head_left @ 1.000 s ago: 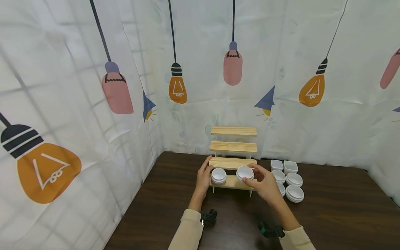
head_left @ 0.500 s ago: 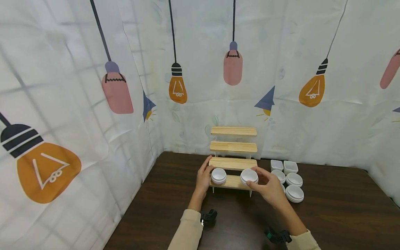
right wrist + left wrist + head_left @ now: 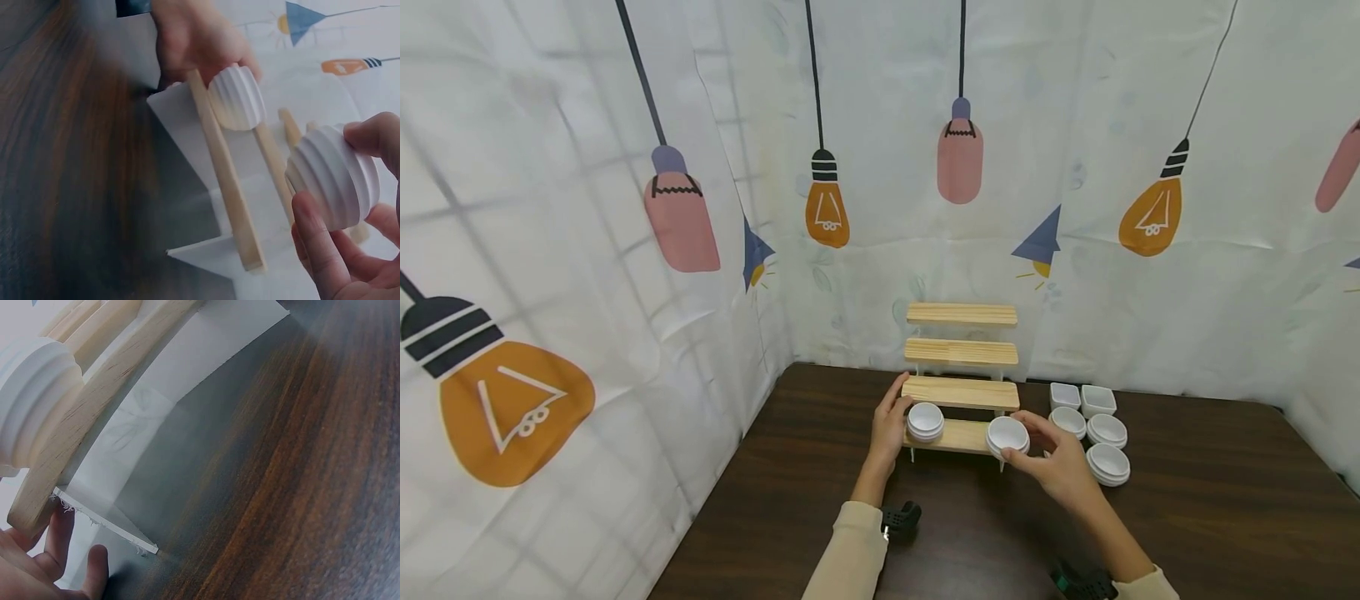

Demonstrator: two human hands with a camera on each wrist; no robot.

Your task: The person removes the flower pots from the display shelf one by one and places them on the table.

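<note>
My right hand [image 3: 1060, 467] pinches a stack of small white round bowls [image 3: 1007, 435] between thumb and fingers, at the right end of the lowest shelf. In the right wrist view this ribbed stack [image 3: 334, 178] is tilted and looks apart from the lowest plank [image 3: 225, 169]. A matching white stack [image 3: 925, 422] stands on the left of the lowest shelf. My left hand [image 3: 887, 429] holds the left end of the stepped wooden stand [image 3: 958, 392]. In the left wrist view the fingers [image 3: 59, 540] curl under the plank's end, beside the white leg [image 3: 106, 522].
Right of the stand, several white round bowls [image 3: 1107, 431] and two square dishes [image 3: 1097, 400] are grouped on the dark wooden table [image 3: 1210, 492]. My right hand partly covers this group. A white printed curtain [image 3: 880, 275] hangs behind the stand.
My right hand has carried its bowl stack to the right and slightly toward me, along the lowest shelf to its right end. The left hand and the other stack stay put.
</note>
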